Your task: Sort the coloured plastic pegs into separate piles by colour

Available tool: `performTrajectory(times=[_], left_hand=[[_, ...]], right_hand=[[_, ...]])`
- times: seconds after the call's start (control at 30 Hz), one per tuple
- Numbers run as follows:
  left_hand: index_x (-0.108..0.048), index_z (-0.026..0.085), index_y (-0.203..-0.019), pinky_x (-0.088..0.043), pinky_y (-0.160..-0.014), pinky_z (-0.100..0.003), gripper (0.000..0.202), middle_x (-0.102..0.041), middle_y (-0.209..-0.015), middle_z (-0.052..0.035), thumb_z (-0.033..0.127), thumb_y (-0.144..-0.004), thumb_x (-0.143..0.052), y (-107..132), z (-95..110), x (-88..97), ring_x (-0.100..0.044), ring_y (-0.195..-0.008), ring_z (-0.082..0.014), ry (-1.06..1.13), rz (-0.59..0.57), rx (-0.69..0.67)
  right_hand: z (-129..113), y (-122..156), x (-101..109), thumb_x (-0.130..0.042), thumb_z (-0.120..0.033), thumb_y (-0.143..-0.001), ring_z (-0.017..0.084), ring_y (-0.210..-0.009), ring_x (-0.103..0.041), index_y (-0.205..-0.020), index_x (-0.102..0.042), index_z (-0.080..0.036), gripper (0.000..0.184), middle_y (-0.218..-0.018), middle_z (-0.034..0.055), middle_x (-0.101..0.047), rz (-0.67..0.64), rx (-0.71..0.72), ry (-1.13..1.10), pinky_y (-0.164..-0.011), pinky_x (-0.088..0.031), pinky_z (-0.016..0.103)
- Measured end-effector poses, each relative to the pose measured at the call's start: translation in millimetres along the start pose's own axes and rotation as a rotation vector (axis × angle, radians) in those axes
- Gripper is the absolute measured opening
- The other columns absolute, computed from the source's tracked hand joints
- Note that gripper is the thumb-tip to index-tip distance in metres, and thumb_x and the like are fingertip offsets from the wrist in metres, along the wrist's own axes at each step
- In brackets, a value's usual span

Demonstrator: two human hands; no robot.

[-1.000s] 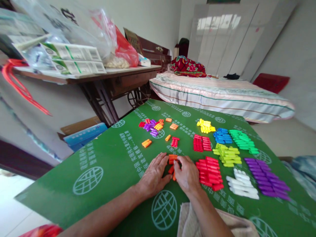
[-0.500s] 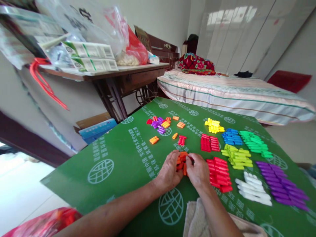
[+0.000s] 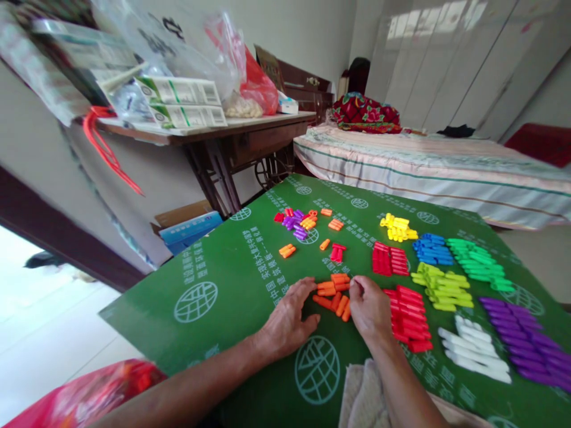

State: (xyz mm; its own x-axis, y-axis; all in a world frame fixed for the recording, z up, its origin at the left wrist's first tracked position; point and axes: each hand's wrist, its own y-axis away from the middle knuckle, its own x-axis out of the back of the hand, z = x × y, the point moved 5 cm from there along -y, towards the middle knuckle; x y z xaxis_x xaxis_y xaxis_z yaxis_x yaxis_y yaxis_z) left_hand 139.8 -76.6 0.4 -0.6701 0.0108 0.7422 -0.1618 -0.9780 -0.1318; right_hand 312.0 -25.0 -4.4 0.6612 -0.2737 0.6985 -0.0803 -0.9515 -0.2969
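Left hand (image 3: 289, 318): open, palm down on the tabletop (image 3: 223, 351), fingertips touching the left edge of the orange pieces (image 3: 333, 294).
Right hand (image 3: 370, 306): fingers curled inward, tips at the right edge of the same cluster. Cannot tell if a piece is gripped.
Orange pieces: small loose cluster lying flat between the two hands, near the front middle of the tabletop.
Red pieces (image 3: 408, 318): stacked just right of the right hand.
Writing: green tabletop cover is printed with columns of white Chinese characters and white globe emblems (image 3: 195, 301). The characters are too skewed to read.
Boxes (image 3: 182, 101) on the side table: white with green stripes, print too small to read.
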Motion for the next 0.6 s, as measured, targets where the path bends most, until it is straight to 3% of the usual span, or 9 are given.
performTrajectory(times=[0.2,0.33,0.43,0.6], left_hand=[[-0.049,0.017,-0.119,-0.039,-0.106,-0.041,0.039,-0.045,-0.137,-0.0108,0.018,-0.08,-0.048,33,-13,8.5,-0.038,-0.129,-0.0218,-0.189,-0.009,-0.147],[-0.054,0.017,-0.114,-0.041,-0.104,-0.041,0.032,-0.051,-0.132,-0.0112,0.02,-0.083,-0.046,42,-8,10.0,-0.041,-0.127,-0.0225,-0.279,-0.011,-0.202],[-0.058,0.017,-0.109,-0.041,-0.104,-0.043,0.029,-0.053,-0.129,-0.0119,0.02,-0.083,-0.046,42,-3,9.4,-0.044,-0.125,-0.0242,-0.331,0.011,-0.229],[-0.059,0.016,-0.109,-0.042,-0.103,-0.042,0.029,-0.055,-0.127,-0.0121,0.019,-0.083,-0.046,41,-1,6.7,-0.046,-0.122,-0.0244,-0.342,0.038,-0.247]], right_hand=[[-3,2,6,-0.042,-0.027,-0.082,0.017,-0.06,-0.058,-0.081,-0.065,-0.016,0.025,-0.076,0.0077,-0.068,0.149,0.094,0.048,-0.057,-0.04,0.026],[-17,10,13,-0.043,-0.025,-0.086,0.015,-0.062,-0.06,-0.084,-0.064,-0.014,0.024,-0.075,0.0077,-0.067,0.247,0.314,-0.075,-0.06,-0.043,0.024],[-36,20,9,-0.043,-0.021,-0.088,0.013,-0.061,-0.06,-0.081,-0.063,-0.016,0.022,-0.069,0.0051,-0.065,0.085,0.486,-0.186,-0.059,-0.044,0.022],[-64,40,1,-0.042,-0.021,-0.088,0.012,-0.059,-0.057,-0.073,-0.06,-0.019,0.023,-0.064,0.0031,-0.061,-0.156,0.615,-0.223,-0.06,-0.041,0.023]])
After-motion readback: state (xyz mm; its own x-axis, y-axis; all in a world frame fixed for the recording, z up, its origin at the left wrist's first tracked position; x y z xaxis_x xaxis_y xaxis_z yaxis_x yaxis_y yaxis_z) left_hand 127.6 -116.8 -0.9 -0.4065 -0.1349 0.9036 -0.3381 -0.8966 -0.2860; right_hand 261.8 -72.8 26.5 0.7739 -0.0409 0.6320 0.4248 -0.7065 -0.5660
